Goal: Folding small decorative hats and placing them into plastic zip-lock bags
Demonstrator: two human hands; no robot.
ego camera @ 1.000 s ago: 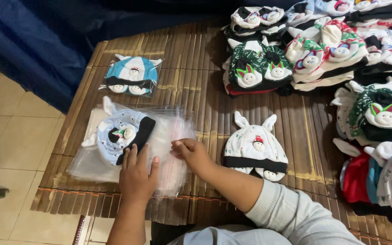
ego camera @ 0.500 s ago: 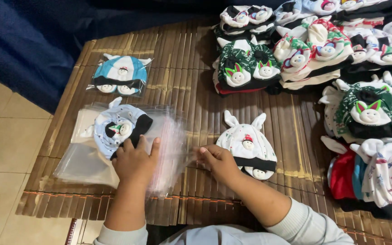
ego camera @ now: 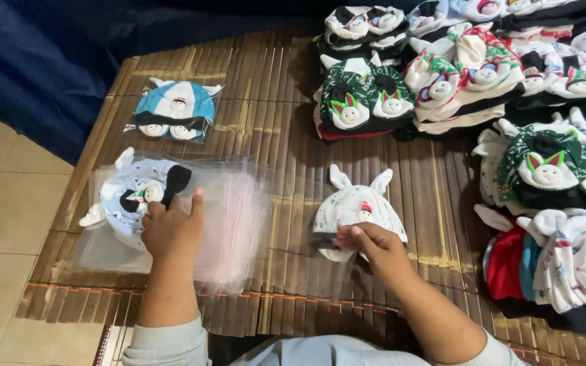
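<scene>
So far just one blue hat (ego camera: pixel 176 112) is bagged, left hand (ego camera: pixel 171 230) lies flat on the plastic bags (ego camera: pixel 228 217), right hand (ego camera: pixel 367 247) pinches a white hat (ego camera: pixel 357 207) (piles left (ego camera: pixel 544 163)).

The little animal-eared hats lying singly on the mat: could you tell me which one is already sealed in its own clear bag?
The blue hat at the far left, away from both hands. The pale blue hat lies on the bag stack, and the white hat lies bare.

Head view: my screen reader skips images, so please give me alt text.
A person's left hand presses a stack of clear plastic bags while the right hand pinches a white bunny-eared baby hat on a bamboo mat. Piles of similar hats lie to the right.
</scene>
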